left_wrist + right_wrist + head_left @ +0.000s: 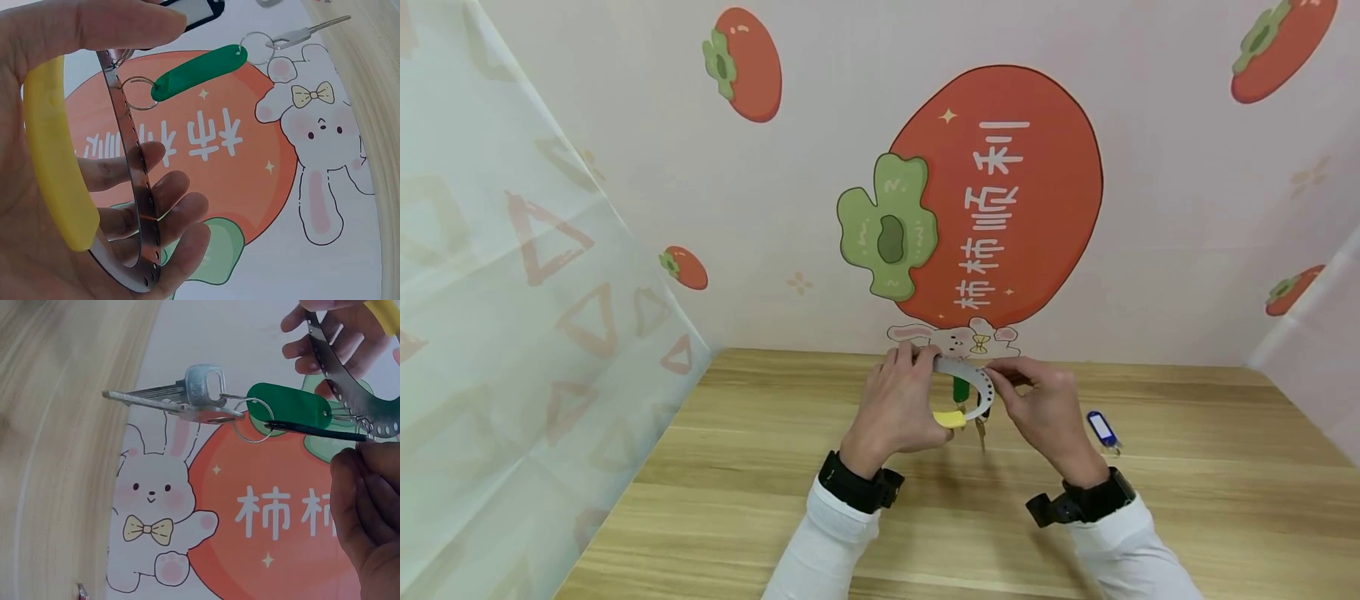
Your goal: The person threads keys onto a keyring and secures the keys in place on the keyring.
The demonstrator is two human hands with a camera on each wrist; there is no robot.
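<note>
A curved metal key holder with a row of holes (pixel 982 386) is in my left hand (pixel 898 400), its yellow handle (pixel 59 156) between thumb and palm. From the perforated band hang a green key tag (pixel 287 405) and a black key tag (pixel 312 429) on small rings. Silver keys (pixel 203 384) dangle from these tags. My right hand (pixel 1041 412) pinches with thumb and index finger at the band's outer edge, where the black tag's ring sits. Its fingertips partly cover that ring.
Right of my right hand, a blue key tag (pixel 1101 427) with a white label and a ring lies on the wooden table (pixel 737 467). A patterned cloth wall (pixel 805 208) stands along the back, with another cloth (pixel 512 333) at the left.
</note>
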